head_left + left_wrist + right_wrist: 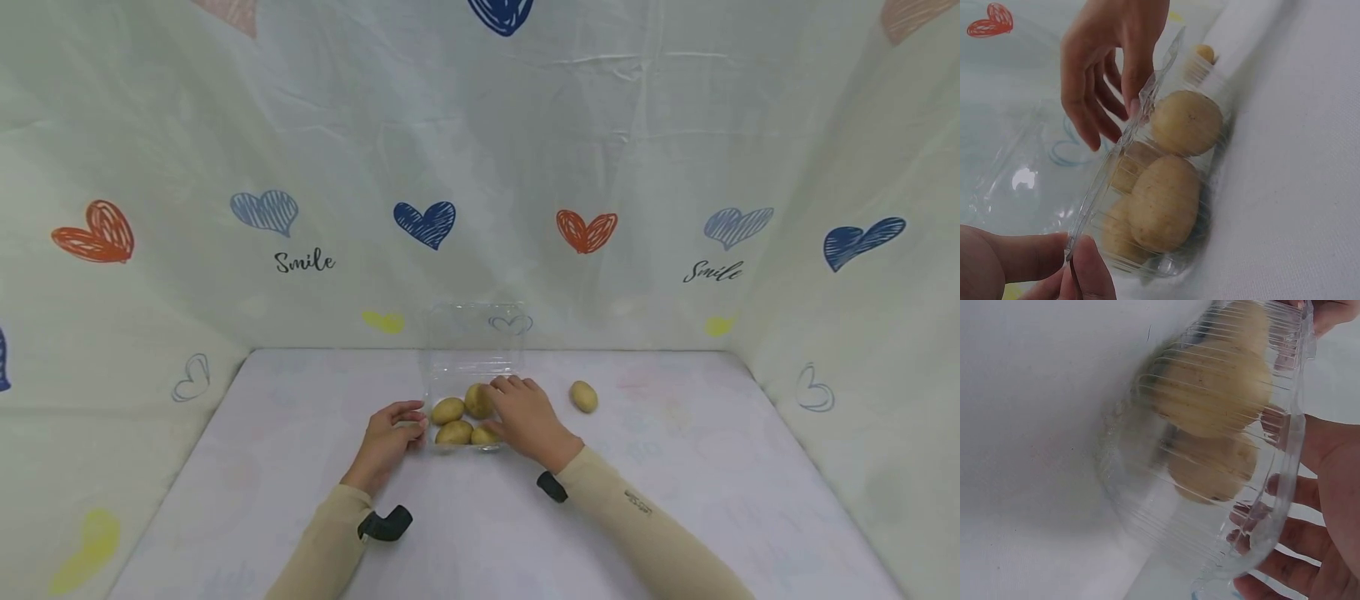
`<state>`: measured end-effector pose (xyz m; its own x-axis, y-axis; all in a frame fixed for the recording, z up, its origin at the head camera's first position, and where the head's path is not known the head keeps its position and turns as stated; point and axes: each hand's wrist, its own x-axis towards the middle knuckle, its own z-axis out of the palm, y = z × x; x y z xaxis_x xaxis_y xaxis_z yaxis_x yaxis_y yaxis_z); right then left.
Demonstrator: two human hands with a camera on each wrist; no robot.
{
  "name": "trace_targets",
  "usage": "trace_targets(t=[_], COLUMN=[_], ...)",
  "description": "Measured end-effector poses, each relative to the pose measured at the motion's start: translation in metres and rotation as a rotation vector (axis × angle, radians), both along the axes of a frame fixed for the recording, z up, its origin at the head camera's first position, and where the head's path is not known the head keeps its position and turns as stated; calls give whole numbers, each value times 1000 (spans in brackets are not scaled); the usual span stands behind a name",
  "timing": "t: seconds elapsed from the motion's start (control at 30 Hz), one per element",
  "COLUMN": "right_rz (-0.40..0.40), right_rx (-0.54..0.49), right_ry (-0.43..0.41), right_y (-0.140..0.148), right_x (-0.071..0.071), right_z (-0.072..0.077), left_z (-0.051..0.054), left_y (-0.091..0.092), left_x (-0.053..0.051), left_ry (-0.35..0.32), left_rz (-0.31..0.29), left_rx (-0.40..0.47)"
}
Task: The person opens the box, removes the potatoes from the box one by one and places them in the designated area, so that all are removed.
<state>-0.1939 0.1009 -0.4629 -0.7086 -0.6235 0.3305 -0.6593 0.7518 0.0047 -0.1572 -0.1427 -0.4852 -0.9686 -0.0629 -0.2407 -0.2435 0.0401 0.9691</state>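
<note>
A clear plastic clamshell box (1094, 187) stands on the table with its lid (472, 333) raised at the back. Several potatoes (447, 410) lie inside it. At the box's left side my left hand (388, 442) pinches the rim between thumb and fingers, seen close up in the left wrist view. My right hand (528, 421) reaches over the right rim, its fingers loosely bent and dipping into the box near a potato (1213, 465). No potato shows in its grasp. Another potato (583, 397) lies on the table, right of the box.
The white-covered table (675, 483) meets a sheet backdrop (502, 150) printed with hearts and words, just behind the raised lid. Side sheets flank the table left and right.
</note>
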Motion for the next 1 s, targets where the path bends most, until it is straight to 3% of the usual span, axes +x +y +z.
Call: trace_targets(t=[0.53,1.0], right_rz=[-83,-81], right_rx=[76,38], right_ry=[-86,-127], right_y=[-11,-14], right_x=[-12,-13], right_z=[-6,-3], left_z=[1,1], left_y=[0,0], left_x=[0,1], left_ry=[8,3], left_rz=[20,5], left_rx=[5,0])
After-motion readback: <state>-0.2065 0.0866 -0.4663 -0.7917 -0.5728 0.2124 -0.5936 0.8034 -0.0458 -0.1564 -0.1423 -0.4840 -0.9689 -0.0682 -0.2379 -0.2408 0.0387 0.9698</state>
